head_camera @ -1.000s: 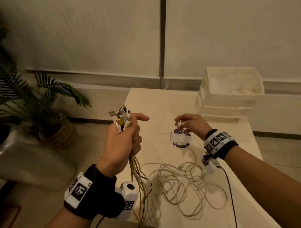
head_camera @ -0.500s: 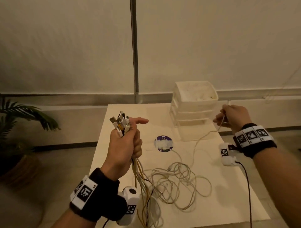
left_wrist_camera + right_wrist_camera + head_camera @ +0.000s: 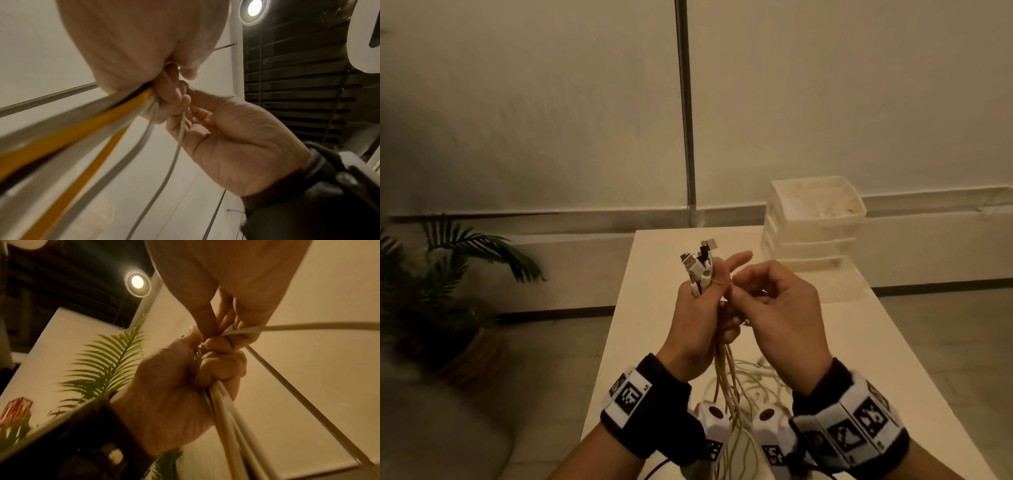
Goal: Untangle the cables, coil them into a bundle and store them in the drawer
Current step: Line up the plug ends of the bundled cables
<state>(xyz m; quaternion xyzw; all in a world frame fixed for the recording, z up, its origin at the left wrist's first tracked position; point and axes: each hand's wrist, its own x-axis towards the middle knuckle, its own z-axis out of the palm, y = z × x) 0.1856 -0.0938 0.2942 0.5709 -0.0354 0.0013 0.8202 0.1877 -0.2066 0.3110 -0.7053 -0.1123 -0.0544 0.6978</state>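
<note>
My left hand [image 3: 714, 294] is raised over the table and grips a bundle of cables [image 3: 726, 370] in its fist. Their plugs [image 3: 700, 262] stick up above the thumb, and the index finger points out straight. Yellow and grey cables [image 3: 86, 128] run down from that fist. My right hand [image 3: 743, 296] is pressed against the left one and pinches a thin white cable [image 3: 178, 139] at the fist. The same pinched cable [image 3: 287, 326] leads off to the right. Loose loops [image 3: 760, 380] lie on the table under both wrists.
A white stack of drawers [image 3: 815, 222] stands at the table's [image 3: 876, 342] far right, its top tray open. A potted palm [image 3: 448, 274] stands on the floor to the left. A wall with a metal strip is behind the table.
My right hand has come back from beside the drawers to the left hand, bringing the thin white cable's end with it. The left hand has kept its grip on the bundle.
</note>
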